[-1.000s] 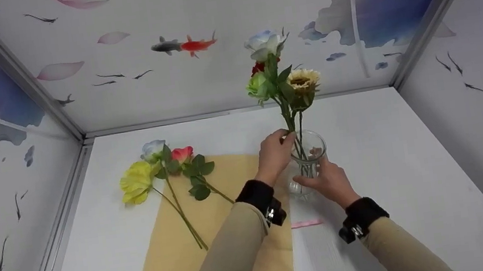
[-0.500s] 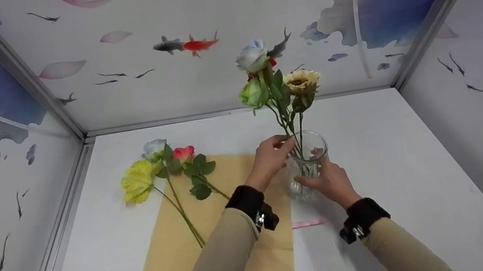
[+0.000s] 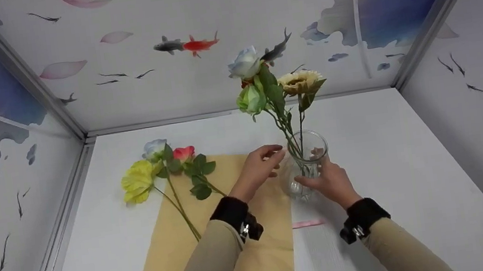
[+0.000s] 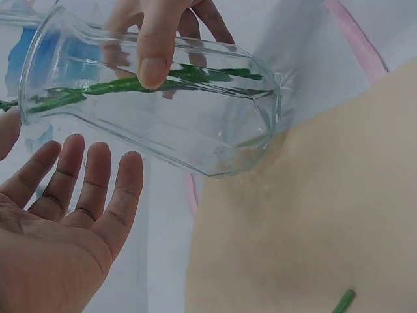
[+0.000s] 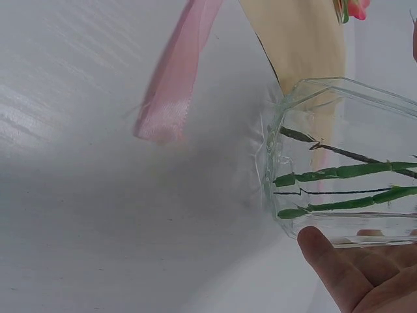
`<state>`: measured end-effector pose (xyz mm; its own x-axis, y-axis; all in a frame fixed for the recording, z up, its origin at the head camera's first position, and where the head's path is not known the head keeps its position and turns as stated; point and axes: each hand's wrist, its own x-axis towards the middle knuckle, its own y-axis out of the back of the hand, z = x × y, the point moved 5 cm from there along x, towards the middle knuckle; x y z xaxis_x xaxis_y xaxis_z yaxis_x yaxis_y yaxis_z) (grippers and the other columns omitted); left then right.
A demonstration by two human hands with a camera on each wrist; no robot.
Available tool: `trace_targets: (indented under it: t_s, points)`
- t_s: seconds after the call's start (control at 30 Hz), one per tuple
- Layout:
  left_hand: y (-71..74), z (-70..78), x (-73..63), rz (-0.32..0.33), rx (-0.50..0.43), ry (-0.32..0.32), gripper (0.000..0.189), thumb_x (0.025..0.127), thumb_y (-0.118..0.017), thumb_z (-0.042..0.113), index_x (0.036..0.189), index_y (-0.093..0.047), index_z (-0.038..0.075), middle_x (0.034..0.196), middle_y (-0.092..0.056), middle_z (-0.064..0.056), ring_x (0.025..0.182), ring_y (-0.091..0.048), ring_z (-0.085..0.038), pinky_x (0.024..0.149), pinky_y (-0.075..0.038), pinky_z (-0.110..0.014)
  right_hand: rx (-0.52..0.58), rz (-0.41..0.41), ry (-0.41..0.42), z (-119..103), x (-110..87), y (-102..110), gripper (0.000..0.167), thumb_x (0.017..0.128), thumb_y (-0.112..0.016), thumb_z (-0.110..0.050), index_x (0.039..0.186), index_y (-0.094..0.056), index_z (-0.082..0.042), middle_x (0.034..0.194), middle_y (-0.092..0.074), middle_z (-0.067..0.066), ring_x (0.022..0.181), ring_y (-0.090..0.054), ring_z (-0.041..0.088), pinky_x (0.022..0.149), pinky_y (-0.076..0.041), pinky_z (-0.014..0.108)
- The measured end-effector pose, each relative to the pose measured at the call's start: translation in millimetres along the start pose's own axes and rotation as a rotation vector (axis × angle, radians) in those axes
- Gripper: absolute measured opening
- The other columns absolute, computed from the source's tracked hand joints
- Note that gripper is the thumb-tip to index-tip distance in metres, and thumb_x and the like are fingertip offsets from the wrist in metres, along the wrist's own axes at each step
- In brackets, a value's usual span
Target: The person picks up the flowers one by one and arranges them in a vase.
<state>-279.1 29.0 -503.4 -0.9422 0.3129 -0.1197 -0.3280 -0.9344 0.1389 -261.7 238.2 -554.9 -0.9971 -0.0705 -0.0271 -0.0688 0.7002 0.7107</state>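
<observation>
Head view: a left hand (image 3: 256, 171) hangs relaxed, holding nothing, just beside a glass vase (image 3: 297, 188) upright on the worktop (image 3: 389, 158), while a right hand (image 3: 334, 183) grips its side; most flowers (image 3: 252, 100) lean left above the rim. Left wrist: fingers (image 4: 98, 176) spread and released, stems (image 4: 124, 85) slanting inside the glass. Right wrist: stem ends reach the base; the lopsided, top-heavy bunch could, I'd judge, topple the vase if that grip slackened.

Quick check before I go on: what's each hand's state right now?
Left hand: open, holding nothing.
Right hand: closed around the glass vase, holding it.
</observation>
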Motion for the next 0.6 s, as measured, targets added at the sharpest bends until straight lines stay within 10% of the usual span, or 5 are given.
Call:
trace_targets:
  t_s: [0.6]
  points:
    - [45.0,-15.1,-22.4,0.103,0.19,0.04,0.051,0.101,-0.063,0.042,0.14,-0.06,0.01,0.131,-0.062,-0.012,0.117,-0.06,-0.026,0.093,-0.057,-0.041,-0.037,0.032,0.032,-2,-0.6,0,0.097,0.083,-0.082,-0.051,0.152,-0.031,-0.005,0.13,-0.062,0.033,0.115,-0.064,0.047,0.091,-0.052,0.056]
